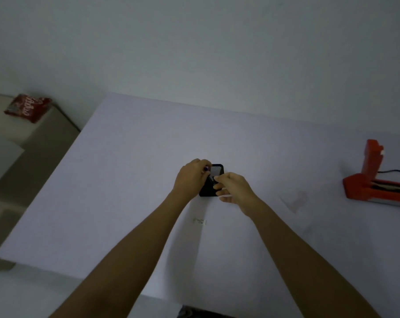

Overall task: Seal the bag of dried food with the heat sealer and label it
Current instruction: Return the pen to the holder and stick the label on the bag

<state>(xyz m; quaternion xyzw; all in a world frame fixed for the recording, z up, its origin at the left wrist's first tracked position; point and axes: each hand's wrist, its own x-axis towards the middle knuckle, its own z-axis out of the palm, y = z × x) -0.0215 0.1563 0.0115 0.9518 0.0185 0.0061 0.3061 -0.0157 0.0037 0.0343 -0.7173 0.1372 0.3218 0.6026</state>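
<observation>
Both hands [208,180] pinch things over black holder [214,180]; heat sealer [378,180] far right

We see a dim, underexposed view with a bluish-grey cast. The table [130,171] is brightest near its middle, falling darker toward its near-left corner. Faint shadows trail beneath the forearms. Wide-angle distortion bends the table's edges, and everything looks soft, with the left side blurred.
</observation>
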